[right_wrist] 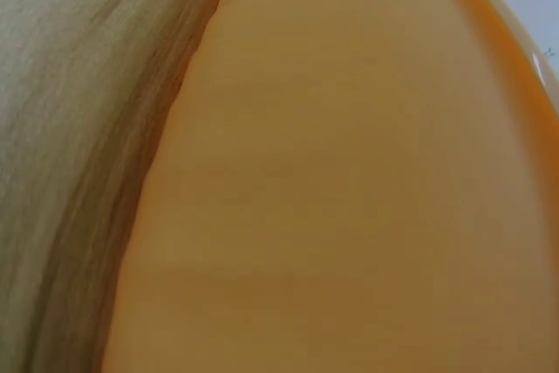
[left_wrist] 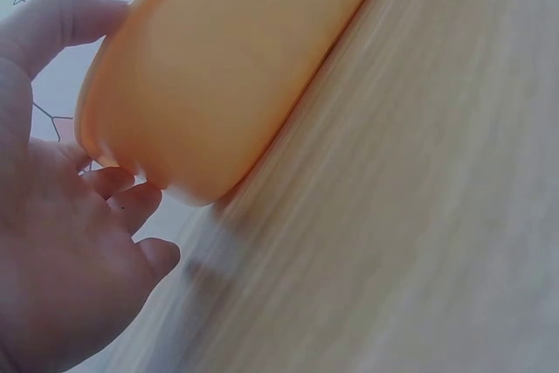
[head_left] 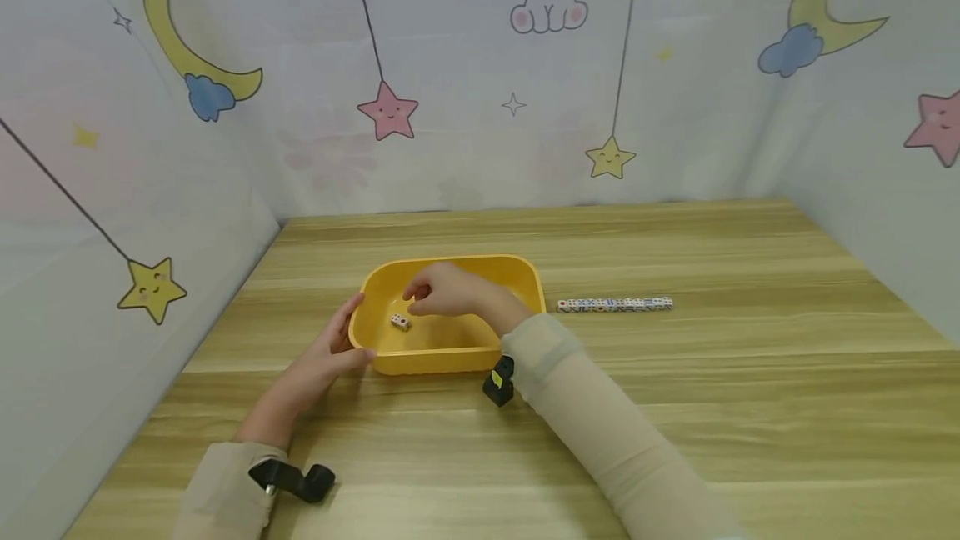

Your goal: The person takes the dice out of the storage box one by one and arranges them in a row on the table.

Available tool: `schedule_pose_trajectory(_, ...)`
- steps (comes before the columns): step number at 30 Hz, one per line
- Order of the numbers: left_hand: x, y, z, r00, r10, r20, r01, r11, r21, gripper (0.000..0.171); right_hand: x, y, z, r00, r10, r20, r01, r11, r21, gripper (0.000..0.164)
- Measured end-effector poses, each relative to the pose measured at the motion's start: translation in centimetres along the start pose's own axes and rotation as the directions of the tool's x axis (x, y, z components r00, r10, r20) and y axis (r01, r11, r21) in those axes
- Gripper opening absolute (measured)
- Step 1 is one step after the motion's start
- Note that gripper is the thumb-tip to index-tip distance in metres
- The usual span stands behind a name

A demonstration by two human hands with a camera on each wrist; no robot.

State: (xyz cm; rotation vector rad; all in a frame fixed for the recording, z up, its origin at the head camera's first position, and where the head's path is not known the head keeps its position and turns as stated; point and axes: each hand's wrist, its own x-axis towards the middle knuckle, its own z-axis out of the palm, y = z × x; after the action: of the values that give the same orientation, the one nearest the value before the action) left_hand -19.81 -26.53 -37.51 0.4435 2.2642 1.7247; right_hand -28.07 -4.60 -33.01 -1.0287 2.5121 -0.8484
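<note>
A yellow plastic basin (head_left: 442, 361) stands on the wooden table. My left hand (head_left: 337, 344) holds its left end, the thumb on the front rim and the fingers along the side wall. In the left wrist view, the same hand (left_wrist: 79, 216) has its thumb at the rim and its fingertips against the outer wall. A few dice (head_left: 401, 322) lie close together on the basin floor at the left. Over them, inside the basin, my right hand (head_left: 450, 290) reaches down with bent fingers, thumb and forefinger apart. The right wrist view shows only the basin's outer wall (right_wrist: 332, 181).
To the right of the basin, a straight row of several white dice (head_left: 615, 304) lies on the table (head_left: 750, 407). A pale curtain (head_left: 465, 165) printed with stars and moons closes off the back and sides.
</note>
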Motion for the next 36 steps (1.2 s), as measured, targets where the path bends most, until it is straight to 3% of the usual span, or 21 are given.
schedule_pose_trajectory(16,-0.2,-0.3,0.1,1.000,-0.001,-0.002,0.001,1.000,0.002,0.086,1.5,-1.3,1.8,0.993,0.121,0.004,-0.120,0.990,-0.072,0.032)
schedule_pose_trajectory(25,0.0,-0.1,0.0,1.000,0.020,0.006,-0.019,1.000,-0.017,0.086,2.0,-1.5,2.4,0.982,0.185,-0.021,-0.186,0.979,-0.085,0.018)
schedule_pose_trajectory(36,0.0,0.1,0.1,1.000,-0.001,-0.005,0.001,1.000,-0.011,0.087,2.1,-1.2,2.9,0.971,0.236,-0.046,-0.239,0.967,-0.083,0.026)
